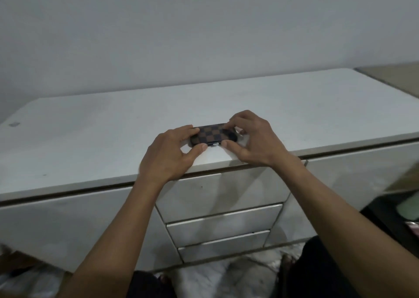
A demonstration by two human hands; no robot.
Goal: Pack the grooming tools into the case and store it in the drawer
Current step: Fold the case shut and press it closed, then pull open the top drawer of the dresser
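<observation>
Two bare forearms rise from the bottom corners of the frame and meet just above its centre. The left hand (169,154) curls round the left end of a small case (213,135), thumb against its near edge and fingers wrapped over the far side. The right hand (250,138) grips the right end the same way: its thumb presses the near edge beside a small metal clasp (215,144), and its bent fingers lie on the top. Both hands are clamped on the case, one at each end.

The case is flat, closed, and patterned in brown and dark checks. It lies near the front edge of the white cabinet top (90,139), in the middle of the frame; whether it rests on the surface or is held slightly above it cannot be told.

Directly below the hands, three white drawers (222,225) are stacked in the cabinet front, all closed. A plain pale wall (204,26) fills the upper half of the frame. At the bottom, between the arms, lies a white fluffy rug (226,275).
</observation>
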